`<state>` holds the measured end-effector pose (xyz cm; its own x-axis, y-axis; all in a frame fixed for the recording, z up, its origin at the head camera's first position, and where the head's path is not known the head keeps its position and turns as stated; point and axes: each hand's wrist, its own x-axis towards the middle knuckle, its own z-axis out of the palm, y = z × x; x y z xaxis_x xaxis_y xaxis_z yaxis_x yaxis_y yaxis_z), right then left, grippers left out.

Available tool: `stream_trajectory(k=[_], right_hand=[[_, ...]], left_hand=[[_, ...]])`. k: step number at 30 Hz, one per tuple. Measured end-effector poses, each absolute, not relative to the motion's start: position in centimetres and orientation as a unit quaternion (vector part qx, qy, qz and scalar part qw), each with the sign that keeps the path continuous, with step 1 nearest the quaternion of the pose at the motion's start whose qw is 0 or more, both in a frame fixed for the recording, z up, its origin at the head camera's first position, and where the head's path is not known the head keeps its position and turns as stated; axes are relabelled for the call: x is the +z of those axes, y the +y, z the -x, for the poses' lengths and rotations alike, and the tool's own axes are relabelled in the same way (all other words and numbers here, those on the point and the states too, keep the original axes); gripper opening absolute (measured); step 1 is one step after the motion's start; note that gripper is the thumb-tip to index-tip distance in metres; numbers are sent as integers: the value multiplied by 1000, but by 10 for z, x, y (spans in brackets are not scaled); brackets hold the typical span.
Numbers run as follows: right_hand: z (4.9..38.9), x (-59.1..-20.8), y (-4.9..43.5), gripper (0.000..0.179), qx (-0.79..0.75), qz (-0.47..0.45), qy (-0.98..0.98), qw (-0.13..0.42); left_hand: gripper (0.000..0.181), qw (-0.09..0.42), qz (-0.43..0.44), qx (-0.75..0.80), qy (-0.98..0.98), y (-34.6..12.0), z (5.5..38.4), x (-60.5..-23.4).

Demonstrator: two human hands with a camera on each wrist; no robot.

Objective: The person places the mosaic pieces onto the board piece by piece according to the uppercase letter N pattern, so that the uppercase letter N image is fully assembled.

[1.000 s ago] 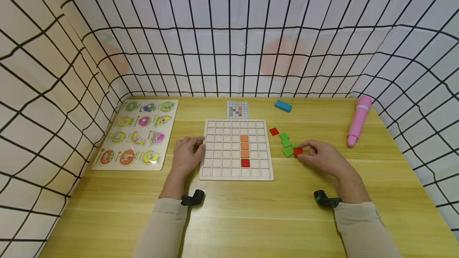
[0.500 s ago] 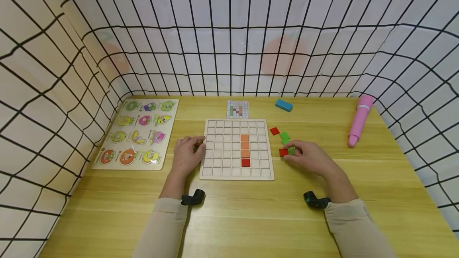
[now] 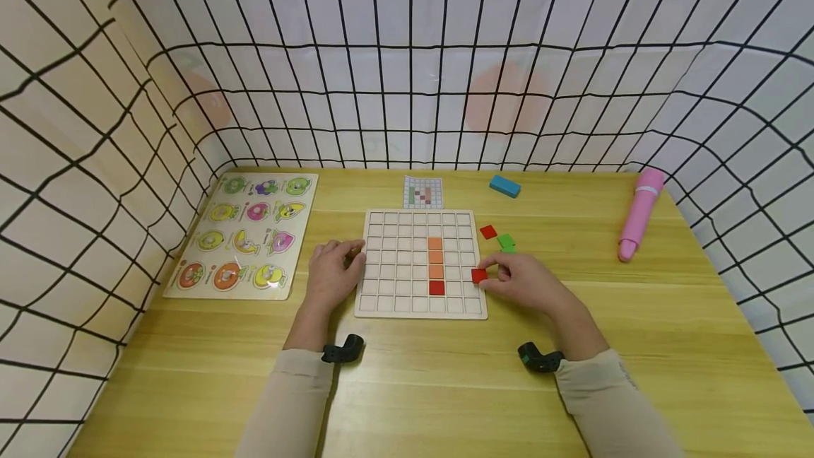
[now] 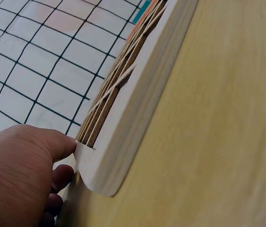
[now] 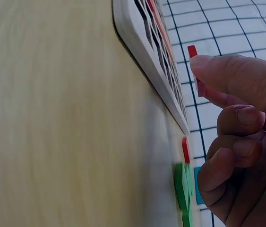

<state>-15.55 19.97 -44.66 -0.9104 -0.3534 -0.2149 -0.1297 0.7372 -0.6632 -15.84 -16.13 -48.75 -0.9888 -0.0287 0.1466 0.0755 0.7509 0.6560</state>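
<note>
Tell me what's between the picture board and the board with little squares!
In the head view, the left hand lies between the picture board and the grid board, touching the grid board's edge.

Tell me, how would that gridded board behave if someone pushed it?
The gridded board would probably slide rather than tip, since it lies broad and low on the table. It looks stiff: its edge in the left wrist view is straight and wood-like. The orange tiles might stay put, as they seem to sit within ridged cells.
</note>
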Motion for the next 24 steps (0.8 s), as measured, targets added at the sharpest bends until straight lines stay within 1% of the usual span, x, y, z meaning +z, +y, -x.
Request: stream_trajectory(k=[9, 15, 20, 24], right_hand=[[158, -449, 177, 26, -344, 151, 913, 160], [158, -448, 160, 25, -344, 165, 910, 163], [158, -448, 146, 24, -342, 160, 910, 169], [158, -449, 135, 25, -339, 154, 914, 162]], left_hand=[[35, 69, 9, -352, -934, -161, 158, -486], [34, 80, 15, -353, -932, -161, 158, -485], [34, 81, 16, -348, -934, -161, 158, -485], [34, 88, 18, -349, -933, -160, 158, -485]])
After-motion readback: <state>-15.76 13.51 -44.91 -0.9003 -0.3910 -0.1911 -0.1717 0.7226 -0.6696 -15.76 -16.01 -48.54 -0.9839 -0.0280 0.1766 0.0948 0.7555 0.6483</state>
